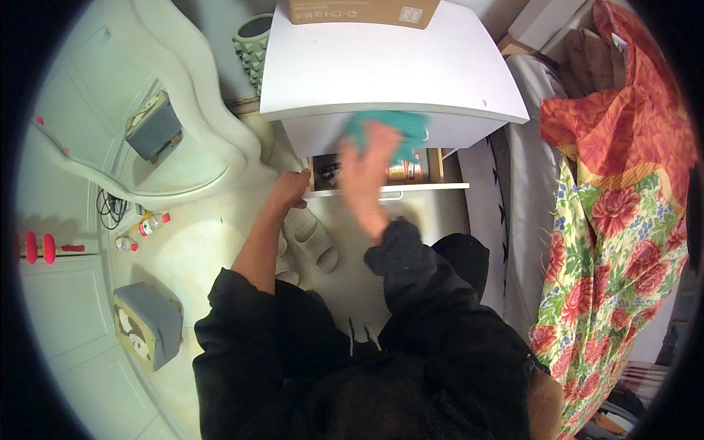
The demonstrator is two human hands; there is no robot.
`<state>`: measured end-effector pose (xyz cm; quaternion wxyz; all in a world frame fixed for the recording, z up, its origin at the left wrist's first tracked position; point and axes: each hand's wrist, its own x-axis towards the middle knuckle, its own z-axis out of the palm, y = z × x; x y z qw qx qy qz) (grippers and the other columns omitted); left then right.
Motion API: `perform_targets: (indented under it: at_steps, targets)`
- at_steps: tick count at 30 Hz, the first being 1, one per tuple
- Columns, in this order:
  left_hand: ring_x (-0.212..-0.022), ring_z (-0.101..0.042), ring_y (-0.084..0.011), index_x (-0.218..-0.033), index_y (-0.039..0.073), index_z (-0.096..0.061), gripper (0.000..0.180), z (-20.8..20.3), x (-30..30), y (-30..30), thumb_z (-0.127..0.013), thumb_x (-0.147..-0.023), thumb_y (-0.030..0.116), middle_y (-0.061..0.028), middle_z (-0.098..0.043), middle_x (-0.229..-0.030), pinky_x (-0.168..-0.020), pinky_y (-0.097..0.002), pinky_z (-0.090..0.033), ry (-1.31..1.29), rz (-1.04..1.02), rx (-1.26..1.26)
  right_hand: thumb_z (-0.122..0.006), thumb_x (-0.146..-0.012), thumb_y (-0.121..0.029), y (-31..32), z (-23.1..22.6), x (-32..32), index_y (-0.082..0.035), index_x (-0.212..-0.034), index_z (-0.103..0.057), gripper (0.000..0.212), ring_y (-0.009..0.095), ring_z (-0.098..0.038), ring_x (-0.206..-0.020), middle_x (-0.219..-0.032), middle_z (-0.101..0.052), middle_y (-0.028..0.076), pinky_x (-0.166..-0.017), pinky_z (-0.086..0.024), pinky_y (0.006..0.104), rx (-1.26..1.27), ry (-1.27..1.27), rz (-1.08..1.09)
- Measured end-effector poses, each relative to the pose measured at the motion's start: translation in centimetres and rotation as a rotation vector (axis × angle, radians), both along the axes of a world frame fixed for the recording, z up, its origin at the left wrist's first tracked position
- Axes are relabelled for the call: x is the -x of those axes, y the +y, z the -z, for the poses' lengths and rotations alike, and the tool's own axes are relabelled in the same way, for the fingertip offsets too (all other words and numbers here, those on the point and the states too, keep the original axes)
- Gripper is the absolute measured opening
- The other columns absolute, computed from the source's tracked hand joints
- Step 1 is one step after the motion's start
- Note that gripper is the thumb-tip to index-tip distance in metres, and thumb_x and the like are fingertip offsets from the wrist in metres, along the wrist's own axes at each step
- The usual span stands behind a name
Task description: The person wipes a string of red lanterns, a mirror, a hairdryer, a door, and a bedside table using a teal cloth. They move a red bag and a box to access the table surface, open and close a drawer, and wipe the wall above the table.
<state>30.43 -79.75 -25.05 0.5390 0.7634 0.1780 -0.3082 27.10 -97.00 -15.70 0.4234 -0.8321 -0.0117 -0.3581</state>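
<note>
My right hand point(369, 158), smeared by motion, presses a teal cloth point(411, 130) against the upper drawer front of a white cabinet point(389, 66). Below it a drawer point(433, 187) is pulled out, its white front with a handle facing me. Inside, dark items point(329, 173) and a red-and-yellow packet point(405, 170) show, partly hidden by my right hand and forearm. At the drawer's left front corner, my left hand point(293, 188) grips the edge with its fingers closed.
A cardboard box point(367, 11) sits on the cabinet, with a green studded pot point(253, 48) to its left. Slippers point(312, 238) lie below the drawer. Stool point(147, 326), bottles point(154, 223) and a leaning mirror point(176, 147) stand left; floral bedding point(609, 235) hangs right.
</note>
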Motion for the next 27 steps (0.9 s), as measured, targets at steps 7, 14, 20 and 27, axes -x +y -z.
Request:
perform_targets:
  at_steps: [7, 14, 20, 27]
  targets:
    - [-0.090, -0.066, -0.0331, -0.105, -0.007, -0.061, 0.040, 7.1, -0.1, 3.1, -0.064, -0.086, 0.029, -0.0178, -0.064, -0.097, -0.062, -0.0408, -0.060, -0.452, 0.281, -0.066, -0.059, -0.079, -0.002, 0.1, 5.6, 0.7, -0.009, -0.119, -0.062, 0.041, 0.035, -0.057, -0.104, -0.109, -0.060, 0.015, -0.088, -0.048, 0.0445, 0.161, 0.373, -0.372]
    - [-0.087, -0.067, -0.0360, -0.105, -0.010, -0.061, 0.047, 0.2, 0.6, 0.3, -0.056, -0.090, 0.034, -0.0226, -0.062, -0.102, -0.060, -0.0424, -0.061, -0.030, 0.049, -0.088, -0.057, -0.086, -0.012, -12.8, 11.3, -2.5, -0.002, -0.104, -0.065, 0.021, 0.025, -0.061, -0.095, -0.099, -0.066, 0.009, -0.090, -0.047, 0.0358, -0.868, 0.199, 0.201]
    - [-0.089, -0.068, -0.0448, -0.105, -0.011, -0.064, 0.048, -0.2, 0.1, -0.6, -0.051, -0.092, 0.034, -0.0284, -0.067, -0.103, -0.071, -0.0505, -0.057, -0.163, 0.312, -0.414, -0.061, -0.089, -0.024, -10.1, 5.3, -1.6, -0.006, -0.103, -0.063, 0.023, 0.026, -0.062, -0.100, -0.104, -0.067, 0.008, -0.093, -0.048, 0.0391, -1.805, 0.457, -0.445]
    - [-0.089, -0.066, -0.0391, -0.097, -0.002, -0.067, 0.034, -7.4, 6.8, -8.6, -0.051, -0.091, 0.027, -0.0244, -0.067, -0.093, -0.081, -0.0475, -0.051, -0.498, 0.482, -0.592, -0.062, -0.091, -0.031, -7.4, 1.9, 2.0, -0.009, -0.107, -0.061, 0.027, 0.023, -0.061, -0.099, -0.103, -0.065, 0.006, -0.093, -0.048, 0.0394, -1.630, 0.450, -0.193]
